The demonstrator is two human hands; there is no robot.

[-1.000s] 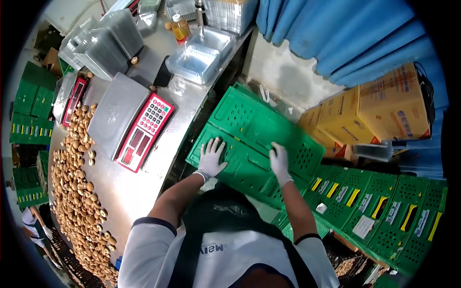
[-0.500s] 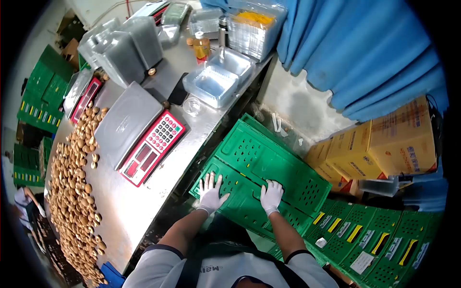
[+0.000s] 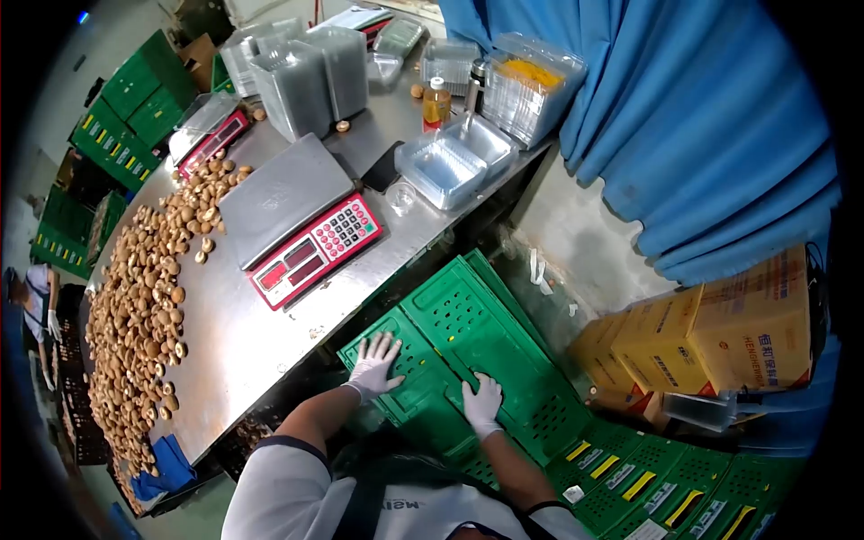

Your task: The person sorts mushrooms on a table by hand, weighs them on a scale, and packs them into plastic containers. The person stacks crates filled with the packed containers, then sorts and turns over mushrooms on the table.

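A green plastic crate (image 3: 490,337) with perforated panels lies before me, beside the steel table. My left hand (image 3: 375,366), in a white glove, rests on the crate's left part with its fingers spread. Gloved in white too, my right hand (image 3: 482,401) is near the seam between the panels, its fingers bent over the crate's surface. The undersides of those fingers are hidden. On the table stands a red and grey digital scale (image 3: 315,252). Many brown mushrooms (image 3: 135,333) are heaped to its left.
Clear plastic trays (image 3: 441,171), a bottle (image 3: 436,103) and a phone (image 3: 385,166) are on the steel table (image 3: 220,360). Cardboard boxes (image 3: 711,333) and more green crates (image 3: 648,477) are at the right. A blue curtain (image 3: 684,117) hangs behind. Another person (image 3: 38,297) is at far left.
The view has turned, so the table and scale appear further right. The crate has shifted a little toward the table with both hands on it. My right fingers look more bent.
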